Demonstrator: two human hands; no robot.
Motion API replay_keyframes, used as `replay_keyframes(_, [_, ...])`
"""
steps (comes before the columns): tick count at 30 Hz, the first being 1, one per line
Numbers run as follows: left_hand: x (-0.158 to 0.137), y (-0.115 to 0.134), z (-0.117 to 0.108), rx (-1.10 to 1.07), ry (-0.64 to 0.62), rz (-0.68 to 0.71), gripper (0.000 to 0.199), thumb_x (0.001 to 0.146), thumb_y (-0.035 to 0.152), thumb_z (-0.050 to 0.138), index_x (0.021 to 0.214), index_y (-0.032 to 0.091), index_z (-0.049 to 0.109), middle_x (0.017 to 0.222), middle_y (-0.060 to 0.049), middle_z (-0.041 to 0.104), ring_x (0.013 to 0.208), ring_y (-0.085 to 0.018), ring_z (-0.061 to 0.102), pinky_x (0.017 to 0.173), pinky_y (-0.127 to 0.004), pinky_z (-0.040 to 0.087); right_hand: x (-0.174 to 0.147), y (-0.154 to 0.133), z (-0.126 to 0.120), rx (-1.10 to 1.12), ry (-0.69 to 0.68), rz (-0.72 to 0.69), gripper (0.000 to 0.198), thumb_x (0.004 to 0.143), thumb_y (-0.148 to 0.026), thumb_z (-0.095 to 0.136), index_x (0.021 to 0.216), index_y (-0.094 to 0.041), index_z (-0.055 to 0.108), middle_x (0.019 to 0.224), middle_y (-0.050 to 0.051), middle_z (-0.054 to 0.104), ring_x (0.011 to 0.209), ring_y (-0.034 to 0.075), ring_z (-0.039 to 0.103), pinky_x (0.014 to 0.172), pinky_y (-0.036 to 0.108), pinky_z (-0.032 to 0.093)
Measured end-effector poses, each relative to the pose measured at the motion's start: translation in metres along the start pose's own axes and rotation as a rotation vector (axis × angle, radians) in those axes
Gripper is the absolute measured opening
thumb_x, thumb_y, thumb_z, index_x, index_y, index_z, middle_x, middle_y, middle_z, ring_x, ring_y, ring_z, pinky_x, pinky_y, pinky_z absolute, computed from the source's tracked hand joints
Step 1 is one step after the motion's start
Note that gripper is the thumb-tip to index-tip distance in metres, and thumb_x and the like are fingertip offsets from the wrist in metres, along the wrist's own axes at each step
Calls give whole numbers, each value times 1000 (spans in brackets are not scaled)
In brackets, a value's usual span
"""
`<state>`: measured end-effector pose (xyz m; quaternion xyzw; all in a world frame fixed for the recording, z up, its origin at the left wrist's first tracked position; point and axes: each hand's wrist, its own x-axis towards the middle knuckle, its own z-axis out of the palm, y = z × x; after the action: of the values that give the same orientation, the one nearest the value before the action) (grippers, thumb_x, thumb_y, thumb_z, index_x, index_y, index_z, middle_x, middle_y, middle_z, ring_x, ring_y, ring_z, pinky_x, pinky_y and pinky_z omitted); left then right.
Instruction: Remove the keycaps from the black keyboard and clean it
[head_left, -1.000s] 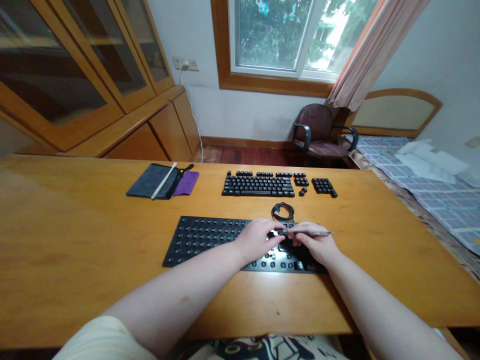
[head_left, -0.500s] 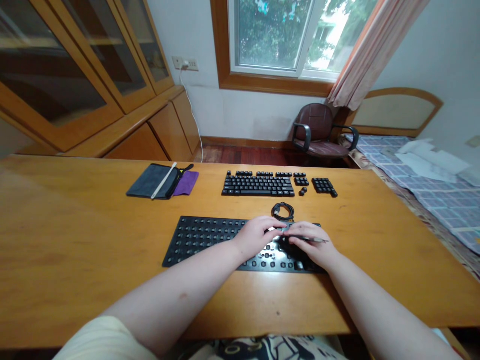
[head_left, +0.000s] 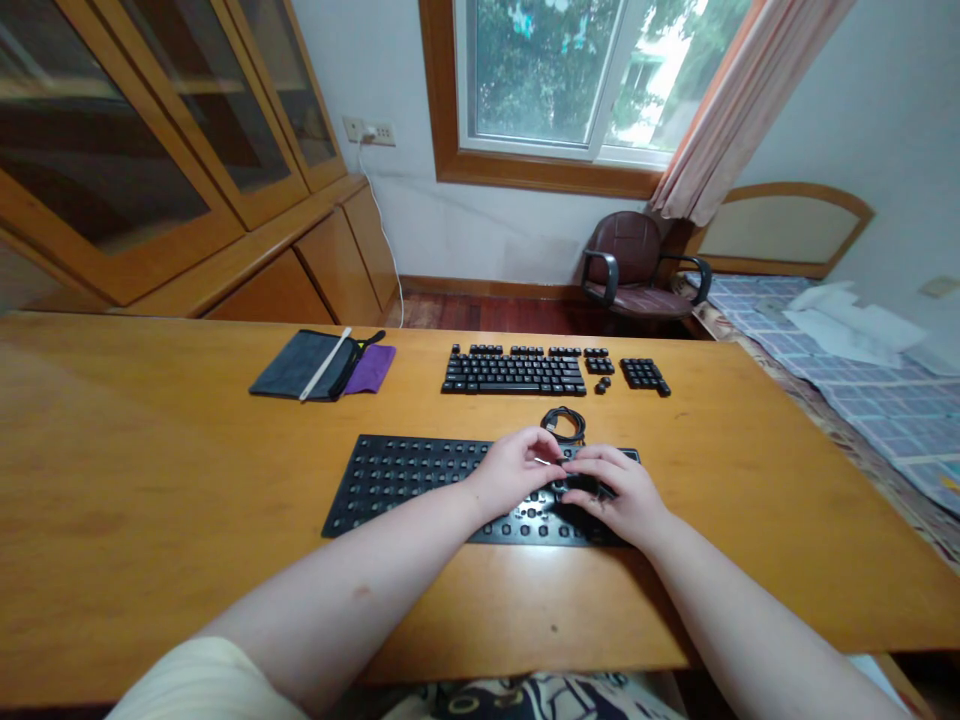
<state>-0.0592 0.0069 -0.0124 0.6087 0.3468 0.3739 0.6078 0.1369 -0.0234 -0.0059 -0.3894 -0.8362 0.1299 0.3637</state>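
Observation:
A black keyboard base [head_left: 409, 490], stripped of its keycaps, lies on the table under my hands. Over its right half is my left hand [head_left: 517, 462], thumb and index finger pinched at a small pale, thin piece [head_left: 543, 462] that I cannot make out. My right hand [head_left: 619, 492] is bent over the base just to the right, its fingertips meeting those of the left. Its fingers curl around something dark, mostly hidden beneath them. Just beyond the hands a coiled black USB cable [head_left: 564, 424] rests on the table.
Removed black keycaps [head_left: 514, 372] sit in rows at the far side, with a number-pad group [head_left: 643, 374] to their right. At far left lie a dark zip pouch [head_left: 296, 365], a white stick [head_left: 325, 365] and a purple cloth [head_left: 371, 369]. A chair [head_left: 634, 260] stands beyond the table.
The slim metal tool that lay across my right hand no longer shows there. My right fingers have spread and shifted slightly left; the left hand stays pinched in nearly the same place.

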Motion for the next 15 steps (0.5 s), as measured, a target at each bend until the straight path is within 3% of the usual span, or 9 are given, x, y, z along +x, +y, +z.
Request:
replay_keyframes(5, [-2, 1, 2, -24, -64, -28, 25, 67, 18, 73, 84, 14, 55, 82, 0, 61, 76, -12, 61, 75, -29, 51, -1, -3, 3, -15, 14, 8, 18, 84, -29, 59, 100, -24, 66, 94, 8, 68, 85, 19, 65, 76, 32, 55])
replay_keyframes(9, [-4, 4, 1, 37, -65, 21, 28, 70, 16, 70, 95, 16, 57, 89, -3, 62, 82, -13, 61, 78, -29, 51, 0, 2, -3, -43, 30, 24, 14, 83, -29, 60, 96, -25, 65, 88, 6, 69, 81, 19, 65, 72, 32, 54])
replay_keyframes(13, [-7, 13, -3, 357, -28, 131, 21, 77, 23, 64, 97, 18, 60, 94, -4, 63, 82, -14, 60, 81, -31, 49, 21, 43, -37, -296, 245, 253, 20, 81, -35, 61, 95, -22, 66, 91, 8, 68, 82, 21, 63, 70, 33, 51])
replay_keyframes(15, [-8, 17, -4, 464, -36, 167, 18, 79, 25, 62, 96, 19, 61, 95, -3, 63, 82, -14, 60, 80, -30, 48, 38, 74, -58, -422, 215, 386, 24, 79, -38, 61, 93, -20, 68, 89, 8, 68, 81, 22, 62, 68, 33, 49])
